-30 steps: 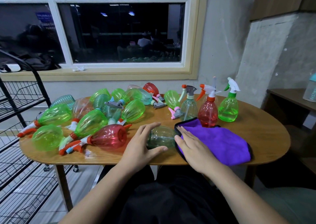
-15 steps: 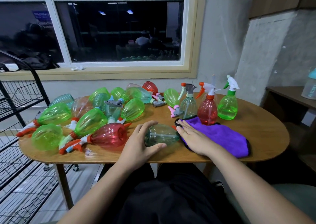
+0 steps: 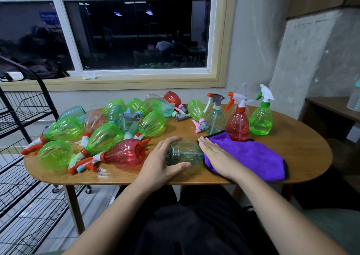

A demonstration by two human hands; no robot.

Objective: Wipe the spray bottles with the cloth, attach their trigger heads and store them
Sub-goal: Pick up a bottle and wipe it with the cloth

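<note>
Hardly anything has shifted over the last second: the right hand (image 3: 218, 157) has crept slightly forward along the near-left edge of the purple cloth (image 3: 253, 155), while the left hand (image 3: 161, 161) stays on the pale bottle (image 3: 185, 153).

Head view: the bottle lies on its side at the near edge of the table (image 3: 292, 137), between the two hands. The left fingers and thumb curl around its base, probably to stop it rolling. The right hand lies flat on the cloth with its fingers straight and together, likely pinning it before gathering it to wipe. The bottle is clear with a faint teal tint and is ribbed lengthwise; its neck end is hidden by the right hand. Other bottles (image 3: 105, 136) lie heaped to the left, and three assembled ones (image 3: 237, 126) stand upright behind the cloth.
</note>
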